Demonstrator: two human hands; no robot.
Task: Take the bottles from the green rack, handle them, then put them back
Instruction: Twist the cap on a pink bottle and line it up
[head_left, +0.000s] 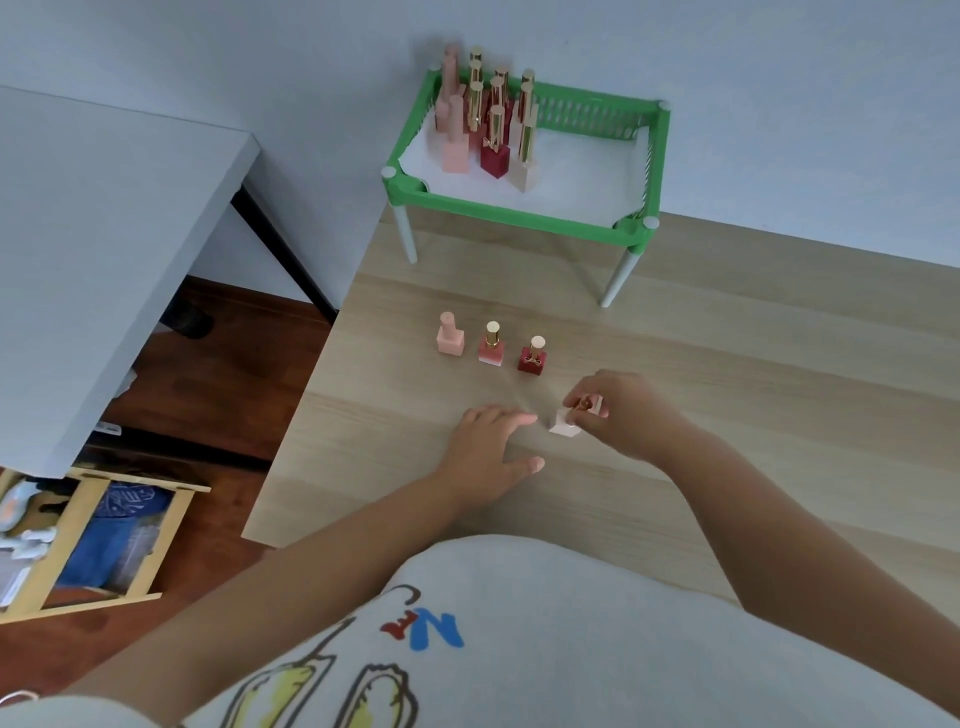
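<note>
I am gripping a pale pink bottle (565, 425) in my right hand (618, 410), my fingers curled around its cap end while its square base is tipping down toward the wooden tabletop (727, 395). Whether the base is touching the wood I cannot tell. My left hand (491, 447) is lying just beside it, palm down and holding nothing, fingers spread loosely with the tips pointing at the bottle but staying apart from it.

Beyond my hands, three more bottles are standing upright in a row on the table: a light pink bottle (450, 335) with a matching pink cap on the left, a rose bottle (491, 345) with a gold cap in the middle, and a dark red bottle (533, 356) with a gold cap on the right. They are sitting near one another without touching.

Farther back, the green rack (519, 210) is standing on its pale legs at the far edge of the table, against the wall. A cluster of bottles (493, 119) is crowding its left rear part, mostly gold-capped, with a few pink-capped ones; the right part of its white floor is showing bare.

Off to my left, a grey table (104, 234) is standing over the dark floor.
</note>
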